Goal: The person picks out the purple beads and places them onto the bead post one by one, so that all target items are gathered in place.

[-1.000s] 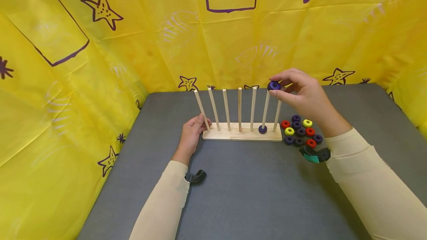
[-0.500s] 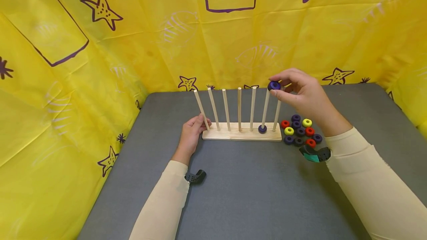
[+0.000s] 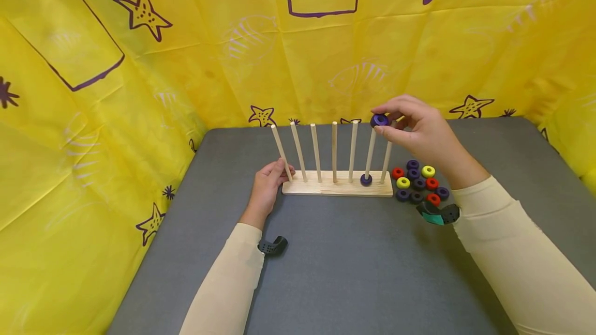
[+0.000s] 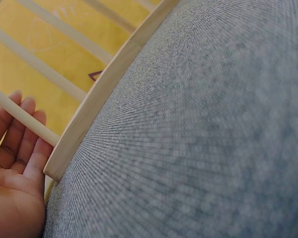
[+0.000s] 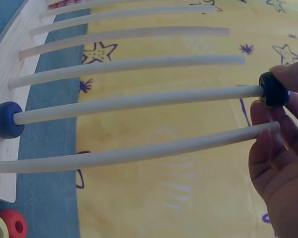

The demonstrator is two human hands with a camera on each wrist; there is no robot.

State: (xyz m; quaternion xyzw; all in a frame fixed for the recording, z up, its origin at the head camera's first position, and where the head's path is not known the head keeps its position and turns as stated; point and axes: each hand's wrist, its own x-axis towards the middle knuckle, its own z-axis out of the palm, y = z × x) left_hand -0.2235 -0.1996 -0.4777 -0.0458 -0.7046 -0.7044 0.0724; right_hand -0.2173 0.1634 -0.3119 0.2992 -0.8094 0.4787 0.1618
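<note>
A wooden peg rack [image 3: 337, 188] with several upright pegs stands on the table. My left hand [image 3: 267, 185] holds its left end, the thumb against the leftmost peg and fingers behind it; the left wrist view shows those fingers [image 4: 26, 129] curved behind the peg. My right hand [image 3: 421, 128] pinches a dark purple ring [image 3: 380, 120] between thumb and fingers at the top of the second peg from the right. In the right wrist view this ring [image 5: 274, 90] sits at that peg's tip. Another purple ring [image 3: 366, 180] lies at the foot of the same peg.
Right of the rack lies a loose cluster of red [image 3: 432, 184], yellow [image 3: 403, 183] and dark purple rings [image 3: 403, 195]. A grey cloth covers the table [image 3: 344, 262]. Yellow patterned fabric [image 3: 307, 66] hangs behind and at the sides.
My right hand has shifted very slightly left with the purple ring, staying at the peg's top. The left hand and the rack have kept their places.
</note>
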